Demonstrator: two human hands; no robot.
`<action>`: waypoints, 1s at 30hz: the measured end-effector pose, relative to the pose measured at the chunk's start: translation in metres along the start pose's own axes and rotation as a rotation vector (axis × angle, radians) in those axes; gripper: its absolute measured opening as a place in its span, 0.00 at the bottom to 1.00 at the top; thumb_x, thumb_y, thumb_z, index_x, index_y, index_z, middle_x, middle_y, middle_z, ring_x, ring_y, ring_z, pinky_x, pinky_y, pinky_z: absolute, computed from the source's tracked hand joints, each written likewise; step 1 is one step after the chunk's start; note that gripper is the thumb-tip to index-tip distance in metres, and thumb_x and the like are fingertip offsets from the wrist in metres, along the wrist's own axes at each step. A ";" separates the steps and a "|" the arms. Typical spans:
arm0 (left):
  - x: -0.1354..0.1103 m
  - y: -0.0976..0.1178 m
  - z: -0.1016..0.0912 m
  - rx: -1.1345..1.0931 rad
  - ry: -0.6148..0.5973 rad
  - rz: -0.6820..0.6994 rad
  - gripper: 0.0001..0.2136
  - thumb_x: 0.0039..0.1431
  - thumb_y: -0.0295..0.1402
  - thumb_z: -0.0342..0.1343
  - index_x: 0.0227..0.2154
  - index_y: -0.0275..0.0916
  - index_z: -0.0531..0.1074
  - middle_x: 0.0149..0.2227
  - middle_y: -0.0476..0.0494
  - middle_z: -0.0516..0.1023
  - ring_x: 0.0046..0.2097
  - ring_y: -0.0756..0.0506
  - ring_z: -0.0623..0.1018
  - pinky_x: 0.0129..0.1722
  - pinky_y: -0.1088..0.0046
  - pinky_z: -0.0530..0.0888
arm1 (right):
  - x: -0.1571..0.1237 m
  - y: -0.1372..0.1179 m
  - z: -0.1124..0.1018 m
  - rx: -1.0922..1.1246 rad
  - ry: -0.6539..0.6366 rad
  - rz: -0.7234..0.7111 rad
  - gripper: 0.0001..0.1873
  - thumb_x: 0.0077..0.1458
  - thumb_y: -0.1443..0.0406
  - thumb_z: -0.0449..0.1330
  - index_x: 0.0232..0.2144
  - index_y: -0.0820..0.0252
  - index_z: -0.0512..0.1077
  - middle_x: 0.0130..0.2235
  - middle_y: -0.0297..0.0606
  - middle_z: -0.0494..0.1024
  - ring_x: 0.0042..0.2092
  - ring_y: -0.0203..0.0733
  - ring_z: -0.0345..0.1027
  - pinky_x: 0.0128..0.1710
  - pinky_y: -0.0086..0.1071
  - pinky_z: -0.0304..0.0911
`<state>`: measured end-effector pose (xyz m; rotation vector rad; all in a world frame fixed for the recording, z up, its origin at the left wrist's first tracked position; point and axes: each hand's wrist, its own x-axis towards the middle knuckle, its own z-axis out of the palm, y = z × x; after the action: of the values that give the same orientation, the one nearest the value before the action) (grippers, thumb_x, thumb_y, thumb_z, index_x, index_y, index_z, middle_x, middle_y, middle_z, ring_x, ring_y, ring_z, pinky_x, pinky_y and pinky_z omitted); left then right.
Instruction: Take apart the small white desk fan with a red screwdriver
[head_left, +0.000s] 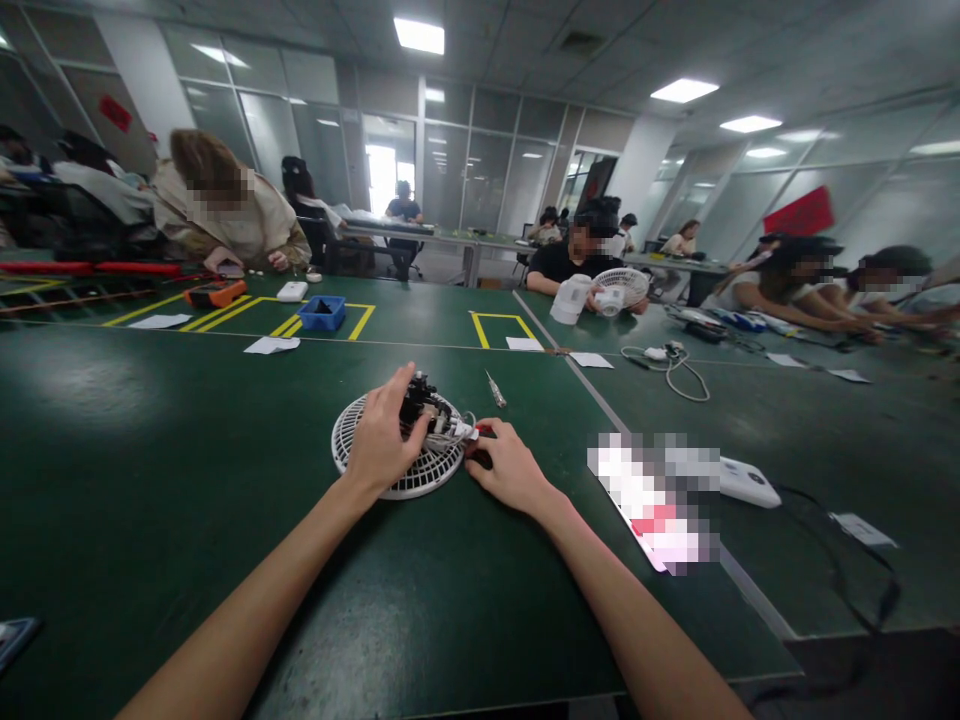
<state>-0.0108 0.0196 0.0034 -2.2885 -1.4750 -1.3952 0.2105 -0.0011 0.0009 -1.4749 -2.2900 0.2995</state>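
A round white fan grille (420, 484) lies flat on the green table in front of me. On top of it sits a black fan motor assembly (420, 392), with white and grey wires (448, 436) bunched at its right side. My left hand (382, 435) is wrapped round the left side of the motor, thumb toward the near side. At the grille's right edge, the fingers of my right hand (510, 465) close on a small red-and-black thing (486, 432), mostly hidden, by the wire ends. A small screwdriver (495, 390) lies just beyond my right hand.
To the right lie a phone with a lit screen (649, 510), a white power strip (750, 482) and a coiled cable (675, 370). Farther off are a blue bin (322, 313), paper slips and an orange meter (216, 292). Co-workers sit across the table; one holds a white fan (622, 290).
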 end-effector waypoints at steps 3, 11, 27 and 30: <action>-0.003 -0.004 0.003 -0.011 0.033 0.030 0.30 0.65 0.37 0.54 0.68 0.41 0.54 0.64 0.35 0.69 0.62 0.36 0.71 0.62 0.51 0.70 | 0.000 0.000 -0.001 0.013 -0.003 0.004 0.06 0.58 0.66 0.65 0.39 0.59 0.80 0.59 0.48 0.69 0.61 0.52 0.62 0.60 0.46 0.61; -0.006 0.003 0.006 -0.047 0.030 0.070 0.31 0.64 0.35 0.54 0.68 0.40 0.53 0.66 0.35 0.67 0.65 0.36 0.68 0.64 0.52 0.68 | 0.001 0.000 -0.005 0.006 -0.001 0.023 0.05 0.58 0.67 0.64 0.36 0.61 0.81 0.59 0.50 0.70 0.61 0.53 0.63 0.60 0.45 0.61; -0.008 0.002 0.005 -0.223 0.011 0.184 0.37 0.57 0.34 0.59 0.68 0.42 0.54 0.67 0.33 0.64 0.67 0.33 0.66 0.67 0.46 0.66 | 0.004 0.013 -0.033 0.101 0.181 0.305 0.06 0.53 0.67 0.60 0.25 0.57 0.73 0.30 0.35 0.79 0.35 0.41 0.71 0.36 0.31 0.58; -0.008 0.006 0.008 -0.269 -0.013 0.213 0.37 0.57 0.33 0.59 0.69 0.43 0.53 0.67 0.33 0.63 0.67 0.33 0.65 0.67 0.45 0.65 | 0.005 0.014 -0.033 0.122 0.247 0.404 0.06 0.55 0.67 0.59 0.26 0.56 0.73 0.30 0.34 0.79 0.34 0.40 0.71 0.34 0.30 0.56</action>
<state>-0.0021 0.0147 -0.0042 -2.5237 -1.0613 -1.5993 0.2350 0.0084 0.0263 -1.7921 -1.7442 0.3406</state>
